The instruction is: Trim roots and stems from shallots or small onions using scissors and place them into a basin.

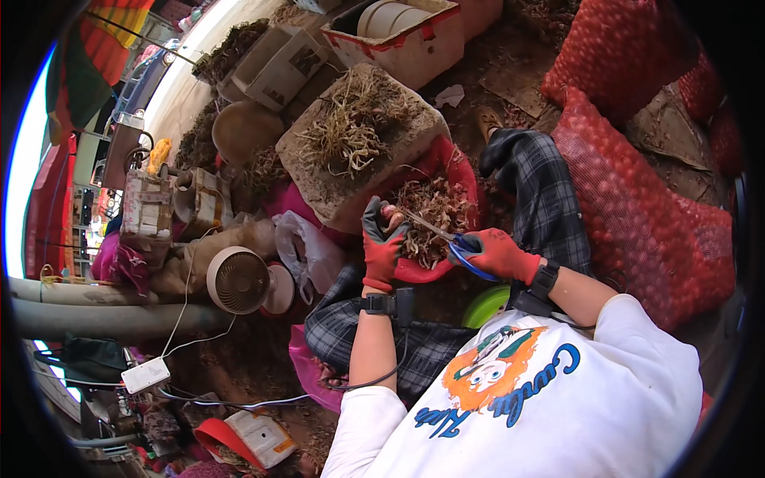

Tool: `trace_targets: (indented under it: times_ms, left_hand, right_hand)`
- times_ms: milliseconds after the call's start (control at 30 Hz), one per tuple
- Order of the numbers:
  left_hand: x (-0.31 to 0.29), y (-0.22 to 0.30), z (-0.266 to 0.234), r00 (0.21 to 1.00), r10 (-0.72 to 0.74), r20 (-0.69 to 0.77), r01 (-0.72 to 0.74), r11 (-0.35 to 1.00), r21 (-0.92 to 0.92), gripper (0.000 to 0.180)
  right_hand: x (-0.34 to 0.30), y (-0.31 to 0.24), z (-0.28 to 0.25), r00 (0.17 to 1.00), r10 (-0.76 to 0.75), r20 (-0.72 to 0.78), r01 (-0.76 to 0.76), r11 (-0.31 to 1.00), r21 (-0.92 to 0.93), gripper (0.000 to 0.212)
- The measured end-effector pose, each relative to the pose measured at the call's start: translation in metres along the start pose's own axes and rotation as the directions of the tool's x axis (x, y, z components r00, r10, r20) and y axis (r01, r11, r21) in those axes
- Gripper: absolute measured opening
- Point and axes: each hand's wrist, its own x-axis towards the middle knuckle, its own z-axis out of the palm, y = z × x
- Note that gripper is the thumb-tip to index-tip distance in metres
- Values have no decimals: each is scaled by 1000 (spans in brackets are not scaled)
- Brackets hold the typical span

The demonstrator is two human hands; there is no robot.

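My left hand (381, 251), in a red and black work glove, is closed around a small reddish shallot bulb (390, 213). My right hand (502, 253), gloved the same way, grips scissors (460, 253) by their blue handles. Their blades point up and left, with the tips close to the bulb. Whether they touch it I cannot tell. Below both hands is a red basin (468, 169) holding dry stem and root trimmings (437, 209). Just beyond, dried shallots with long stalks (355, 127) lie heaped on a worn pale block (315, 187).
Red mesh sacks full of bulbs (637, 215) stand along the right. A small fan (239, 279) and a clear plastic bag (307, 251) are at the left. A white power strip (146, 374) trails cords. Foam boxes (398, 52) stand at the back. A green bowl (486, 305) sits near my lap.
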Motion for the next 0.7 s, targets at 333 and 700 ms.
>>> trace_targets:
  times_ms: [333,700]
  left_hand:
    - [-2,-6,3,998,-38,46,36,998,42,73]
    - [0,-1,4,999,-53,11,51,991,123,72]
  right_hand:
    - [3,19,5,1000,-9,-19,5,981,-196,39]
    - [1,20,7,997,60,40,-59,998,-34,43]
